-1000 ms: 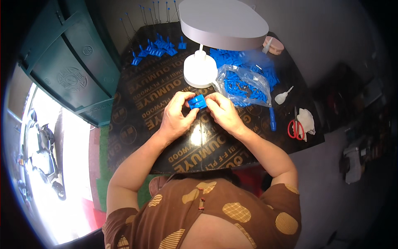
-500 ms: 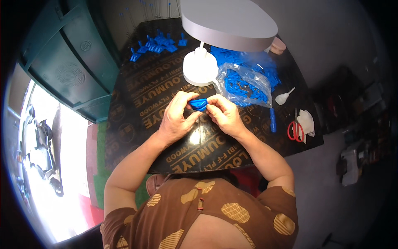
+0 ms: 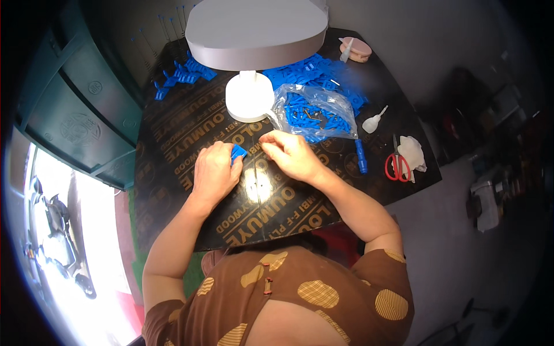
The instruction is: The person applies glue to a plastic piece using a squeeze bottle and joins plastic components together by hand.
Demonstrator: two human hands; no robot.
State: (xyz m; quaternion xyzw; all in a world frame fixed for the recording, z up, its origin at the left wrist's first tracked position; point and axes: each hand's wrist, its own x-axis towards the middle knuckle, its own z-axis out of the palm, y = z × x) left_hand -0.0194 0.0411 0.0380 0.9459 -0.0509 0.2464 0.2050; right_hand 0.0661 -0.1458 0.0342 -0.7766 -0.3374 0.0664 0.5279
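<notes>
My left hand (image 3: 217, 172) is closed around a small flat blue plastic piece (image 3: 238, 152), low over the dark plywood table. Part of the piece is covered by the fingers. Just to its right is my right hand (image 3: 293, 158), apart from the piece, thumb and fingers curled together in a pinch. Whatever those fingertips hold, if anything, is hidden. Beyond my right hand lies a clear plastic bag (image 3: 348, 109) with small blue parts in it. A heap of flat blue pieces (image 3: 314, 72) spreads behind the bag.
A white lamp (image 3: 249, 104) with a wide head stands beyond my hands. More blue pieces (image 3: 186, 72) sit at the far left. To the right are a blue-handled tool (image 3: 361, 157), a squeeze bottle (image 3: 372, 123), red-handled scissors (image 3: 397, 167), a crumpled white cloth (image 3: 411, 151) and a pink round container (image 3: 358, 51).
My hands have moved apart: both were on the blue piece, and now only my left hand holds it. The piece is lower and turned. The whole view has shifted slightly.
</notes>
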